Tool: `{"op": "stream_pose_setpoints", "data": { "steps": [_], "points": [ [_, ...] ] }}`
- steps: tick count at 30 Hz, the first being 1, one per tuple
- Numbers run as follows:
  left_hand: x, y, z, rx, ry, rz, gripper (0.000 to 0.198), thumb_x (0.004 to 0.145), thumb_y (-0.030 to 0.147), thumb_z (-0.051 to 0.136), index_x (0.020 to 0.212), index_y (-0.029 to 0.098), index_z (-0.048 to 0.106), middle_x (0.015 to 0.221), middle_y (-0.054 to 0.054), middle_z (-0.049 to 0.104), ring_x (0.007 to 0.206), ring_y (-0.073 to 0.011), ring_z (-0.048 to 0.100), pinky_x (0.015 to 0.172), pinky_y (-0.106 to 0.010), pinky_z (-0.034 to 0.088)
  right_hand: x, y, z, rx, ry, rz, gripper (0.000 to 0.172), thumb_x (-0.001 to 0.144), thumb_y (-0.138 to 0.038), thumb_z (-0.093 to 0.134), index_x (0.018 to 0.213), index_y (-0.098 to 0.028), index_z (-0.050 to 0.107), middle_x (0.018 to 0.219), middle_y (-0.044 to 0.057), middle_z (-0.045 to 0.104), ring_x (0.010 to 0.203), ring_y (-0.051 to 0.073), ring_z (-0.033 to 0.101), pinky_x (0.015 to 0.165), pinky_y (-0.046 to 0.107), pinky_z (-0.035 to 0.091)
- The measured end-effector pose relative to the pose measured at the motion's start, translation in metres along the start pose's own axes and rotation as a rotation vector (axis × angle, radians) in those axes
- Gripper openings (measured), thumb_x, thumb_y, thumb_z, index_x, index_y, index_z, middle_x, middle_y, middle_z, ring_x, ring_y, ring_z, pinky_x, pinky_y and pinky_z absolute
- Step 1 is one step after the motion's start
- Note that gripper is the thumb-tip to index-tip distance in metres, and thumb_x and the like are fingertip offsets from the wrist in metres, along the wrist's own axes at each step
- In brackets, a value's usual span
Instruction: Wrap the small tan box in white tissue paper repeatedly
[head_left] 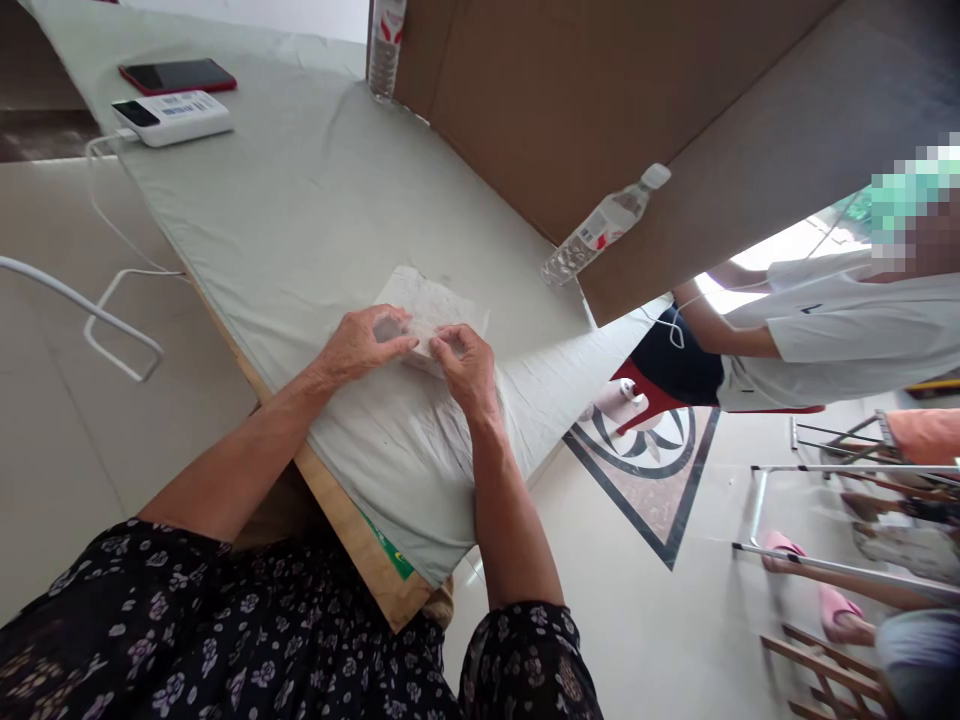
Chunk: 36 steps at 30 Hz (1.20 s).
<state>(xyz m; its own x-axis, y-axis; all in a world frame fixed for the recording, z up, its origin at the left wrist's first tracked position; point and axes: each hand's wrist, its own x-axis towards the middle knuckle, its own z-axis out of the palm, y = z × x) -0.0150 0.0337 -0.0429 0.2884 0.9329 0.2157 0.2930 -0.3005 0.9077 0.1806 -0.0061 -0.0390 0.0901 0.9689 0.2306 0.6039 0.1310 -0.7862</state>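
A flat white packet, seemingly in thin clear wrapping, lies on the cloth-covered table near its front corner. My left hand is at the packet's left side, thumb and fingers curved round its near edge. At the near right edge, my right hand is closed, thumb pressed to the bent fingers in a pinch on the wrapping. Both hands partly cover the packet, and its kind cannot be made out. Crinkled clear film seems to spread over the cloth below my right hand.
A phone and a white power bank with a cable lie far left. One water bottle leans by a big cardboard box; another bottle stands behind. Another person sits right. A metal frame stands on the floor.
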Motion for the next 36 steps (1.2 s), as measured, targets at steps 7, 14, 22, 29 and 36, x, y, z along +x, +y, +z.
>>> {"op": "stream_pose_setpoints", "data": {
  "steps": [7, 14, 22, 29, 36],
  "points": [
    [0.003, 0.006, 0.009, -0.076, 0.007, -0.07, 0.03, 0.074, 0.049, 0.071, 0.082, 0.02, 0.067, 0.086, -0.004, 0.076, 0.083, -0.0198, 0.068, 0.081, -0.033, 0.054, -0.008, 0.001, 0.007, 0.109, 0.039, 0.037, 0.014, 0.087, -0.038, 0.064, 0.087, -0.024, 0.064, 0.1, 0.003, 0.078, 0.094, 0.02, 0.071, 0.092, 0.035, 0.055],
    [0.001, 0.01, 0.014, -0.125, -0.013, -0.086, 0.025, 0.072, 0.043, 0.07, 0.075, 0.02, 0.062, 0.074, 0.0, 0.066, 0.069, -0.0143, 0.056, 0.067, -0.029, 0.045, -0.006, 0.015, 0.008, 0.209, 0.066, 0.065, 0.024, 0.086, -0.041, 0.063, 0.1, -0.021, 0.064, 0.093, 0.005, 0.077, 0.087, 0.02, 0.072, 0.085, 0.035, 0.057],
    [0.001, 0.011, 0.014, -0.123, -0.015, -0.116, 0.022, 0.07, 0.039, 0.068, 0.072, 0.018, 0.061, 0.069, 0.002, 0.06, 0.065, -0.0119, 0.051, 0.063, -0.027, 0.04, -0.036, -0.01, -0.017, -0.273, 0.314, -0.195, 0.023, 0.103, -0.035, 0.052, 0.102, -0.025, 0.073, 0.112, 0.009, 0.077, 0.111, 0.026, 0.068, 0.104, 0.047, 0.047],
    [0.002, 0.008, 0.012, -0.083, 0.004, -0.107, 0.021, 0.074, 0.039, 0.065, 0.074, 0.019, 0.062, 0.071, 0.002, 0.064, 0.068, -0.0137, 0.056, 0.066, -0.027, 0.044, -0.042, -0.024, 0.001, -0.538, -0.109, -0.314, 0.025, 0.1, -0.023, 0.06, 0.123, -0.02, 0.069, 0.133, 0.012, 0.073, 0.124, 0.028, 0.063, 0.106, 0.043, 0.044],
    [0.004, 0.003, 0.004, 0.19, 0.087, -0.168, 0.014, 0.078, 0.034, 0.062, 0.078, 0.02, 0.062, 0.073, 0.001, 0.065, 0.069, -0.0153, 0.056, 0.071, -0.029, 0.046, -0.034, -0.031, -0.007, -0.68, -0.203, -0.341, 0.03, 0.102, -0.03, 0.06, 0.132, -0.029, 0.064, 0.13, 0.007, 0.07, 0.117, 0.027, 0.058, 0.098, 0.042, 0.039]
  ]
}}
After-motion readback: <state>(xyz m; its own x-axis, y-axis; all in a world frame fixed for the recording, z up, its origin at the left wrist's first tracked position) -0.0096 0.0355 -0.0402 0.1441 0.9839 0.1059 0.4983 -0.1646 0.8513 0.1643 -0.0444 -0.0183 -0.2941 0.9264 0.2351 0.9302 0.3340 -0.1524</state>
